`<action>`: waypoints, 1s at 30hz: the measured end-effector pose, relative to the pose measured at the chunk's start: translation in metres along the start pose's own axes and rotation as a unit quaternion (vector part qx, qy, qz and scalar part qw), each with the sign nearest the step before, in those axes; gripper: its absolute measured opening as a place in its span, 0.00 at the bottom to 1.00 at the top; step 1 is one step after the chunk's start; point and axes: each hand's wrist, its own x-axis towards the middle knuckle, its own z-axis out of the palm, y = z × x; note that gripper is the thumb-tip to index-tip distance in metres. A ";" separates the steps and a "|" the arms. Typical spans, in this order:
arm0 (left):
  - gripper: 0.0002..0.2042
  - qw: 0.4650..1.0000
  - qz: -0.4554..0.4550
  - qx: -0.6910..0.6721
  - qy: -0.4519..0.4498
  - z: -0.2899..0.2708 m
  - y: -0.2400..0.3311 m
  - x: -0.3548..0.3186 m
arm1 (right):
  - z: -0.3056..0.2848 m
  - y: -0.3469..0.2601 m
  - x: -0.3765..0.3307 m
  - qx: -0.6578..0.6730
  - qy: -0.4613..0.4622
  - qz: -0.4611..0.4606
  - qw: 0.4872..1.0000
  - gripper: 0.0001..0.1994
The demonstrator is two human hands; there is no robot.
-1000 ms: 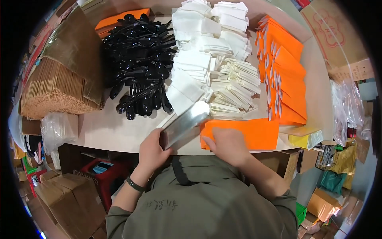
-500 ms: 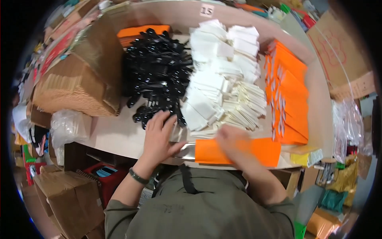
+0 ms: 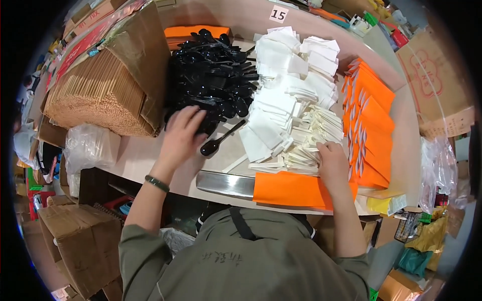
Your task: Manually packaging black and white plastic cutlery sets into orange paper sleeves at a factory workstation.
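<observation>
My left hand [image 3: 183, 131] reaches over the near edge of a heap of black plastic cutlery [image 3: 211, 75], fingers stretched onto it. Whether anything is under the fingertips is hidden. Beside that hand a single black spoon [image 3: 210, 147] lies apart on the table. My right hand [image 3: 332, 161] is closed in a pinch at the near right edge of small cream packets [image 3: 301, 160]; what it pinches, if anything, I cannot make out. Below it lies a flat orange pouch [image 3: 286, 188], its left end meeting a shiny metal strip [image 3: 226, 184]. White folded napkins or packets [image 3: 276, 105] fill the middle.
A cardboard box [image 3: 135, 60] packed with thin brown pieces [image 3: 90, 95] stands at left, by a clear plastic bag [image 3: 88, 145]. Orange pouches [image 3: 371, 125] stack along the right, with others [image 3: 198, 33] at the back. A yellow box [image 3: 384, 203] sits at the front right edge.
My right hand has left the orange pouch and moved up to the packets. My left hand has shifted left and farther over the cutlery. More of the metal strip and a separate spoon now show.
</observation>
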 end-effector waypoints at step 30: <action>0.09 0.907 -0.280 -0.289 0.121 0.002 0.052 -0.104 | 0.021 -0.160 0.007 0.212 -0.254 -0.186 0.925 0.04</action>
